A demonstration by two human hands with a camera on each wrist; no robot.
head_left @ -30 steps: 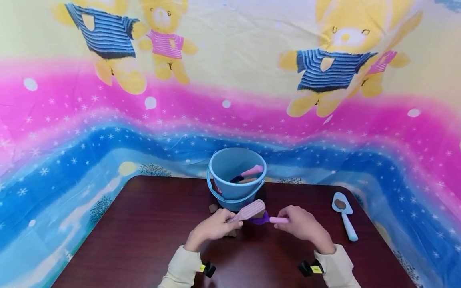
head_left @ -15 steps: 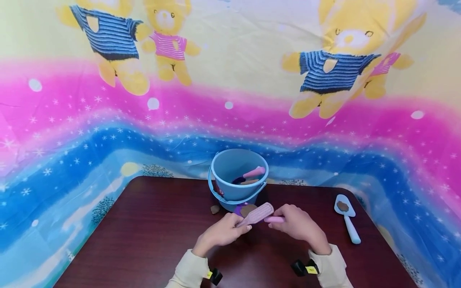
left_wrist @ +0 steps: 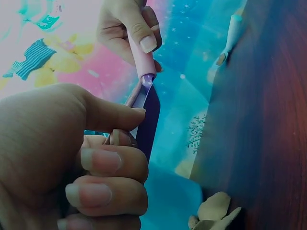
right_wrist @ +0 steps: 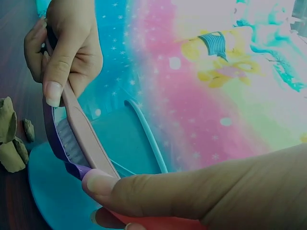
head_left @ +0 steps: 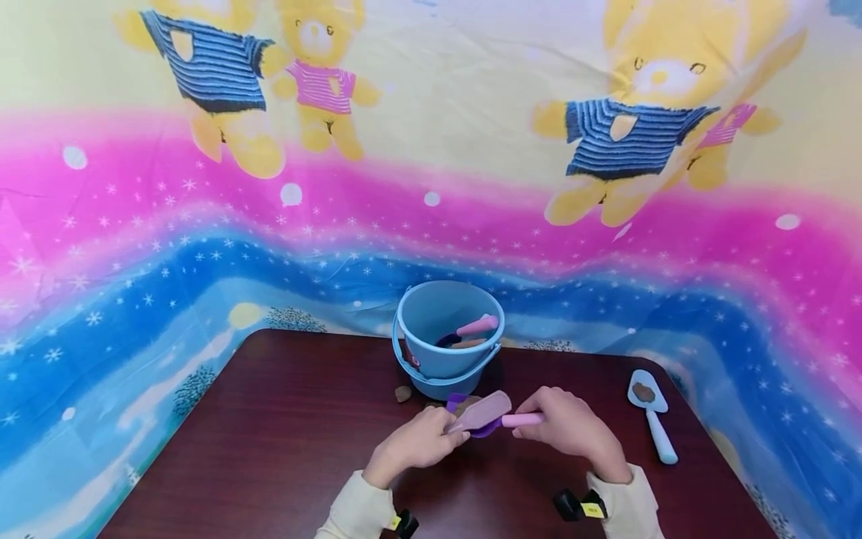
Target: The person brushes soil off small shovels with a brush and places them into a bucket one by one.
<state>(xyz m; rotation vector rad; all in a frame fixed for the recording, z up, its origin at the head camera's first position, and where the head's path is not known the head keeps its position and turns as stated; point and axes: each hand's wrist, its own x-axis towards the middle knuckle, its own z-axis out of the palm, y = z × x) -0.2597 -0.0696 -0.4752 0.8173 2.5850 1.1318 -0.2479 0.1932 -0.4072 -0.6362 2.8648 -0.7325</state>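
Observation:
My left hand (head_left: 419, 442) grips a pale pink brush (head_left: 490, 408) by its handle. In the right wrist view its white bristles (right_wrist: 72, 141) face the blade of a purple toy shovel. My right hand (head_left: 566, 423) holds that shovel (head_left: 459, 400) by its pink handle (head_left: 521, 420), thumb laid along it. The brush lies across the shovel in the head view and hides much of the blade. A little brown material shows on the blade behind the brush. Both tools are just in front of a light blue bucket (head_left: 444, 367).
Inside the bucket lies another pink-handled tool (head_left: 477, 325). Brown clumps (head_left: 402, 394) lie on the dark table (head_left: 289, 419) beside the bucket, with several more in the right wrist view. A light blue scoop (head_left: 660, 434) with a brown lump rests at the right.
The brush has moved rightward across the shovel, and over the last half second both tools have come slightly nearer me. The head view has shifted a little. Both hands keep their grips.

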